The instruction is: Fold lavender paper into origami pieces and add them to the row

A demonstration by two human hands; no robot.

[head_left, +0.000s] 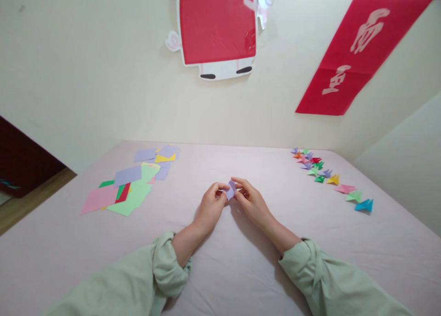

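Observation:
A small folded piece of lilac paper [230, 190] is pinched between both my hands at the middle of the pale pink table [220, 270]. My left hand [211, 206] grips its left side with thumb and fingers. My right hand [252, 201] holds its right side, fingers curled over the fold. Both hands hover just above the tabletop, and pale green sleeves cover my forearms.
Flat coloured paper squares [129, 185] in lilac, green, pink, yellow and red lie spread at the left. Several small folded paper figures [325, 172] run in a line at the right, ending in a blue one [364, 205]. Red posters [217, 24] hang on the cream wall behind.

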